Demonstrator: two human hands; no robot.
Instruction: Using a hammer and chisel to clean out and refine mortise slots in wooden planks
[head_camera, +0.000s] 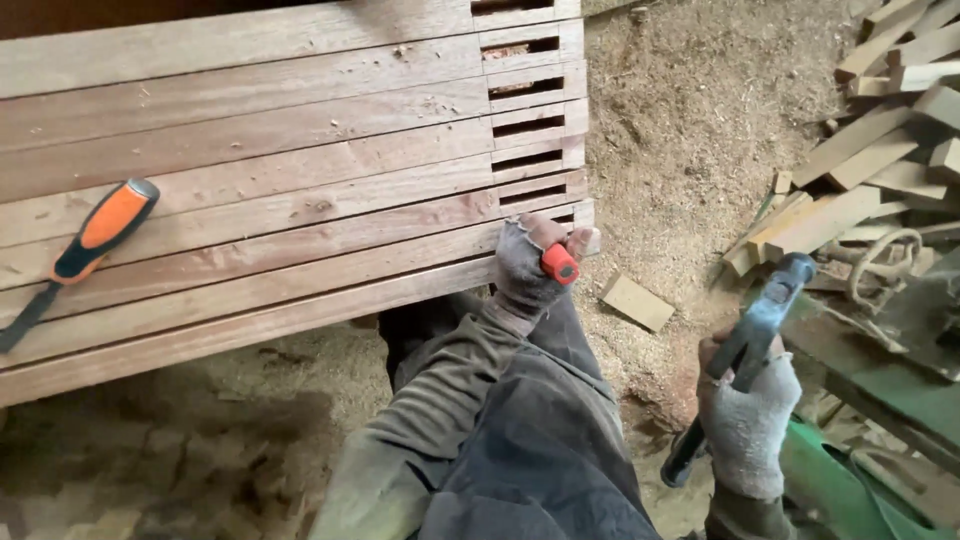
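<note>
Near you, your right hand (747, 420), in a grey fingerless glove, is closed around the dark handle of a hammer (745, 345). The hammer's long axis runs up and slightly right, with the metal head at top, raised off to the right of the work and well apart from it.

Further out, your left hand (527, 265), also gloved, is closed on a chisel with a red-capped handle (559, 263). Only the red butt end shows past the fist, pointing back right toward the hammer; the blade is hidden by the hand, so you can't tell where the tip sits. The left hand is pressed at the near right end of the stack of wooden slats (280, 190).

So the chisel lies up-left from the hammer head, with the red cap facing it. The left hand is the one at the wood; the right is off it.

The slats run long left to right, with notched ends at the right (530, 110).

Far left on the slats lies a spare orange-handled chisel (95, 240), untouched. Beyond are a sawdust floor (690, 130) and an offcut pile (880, 150) at the right.
</note>
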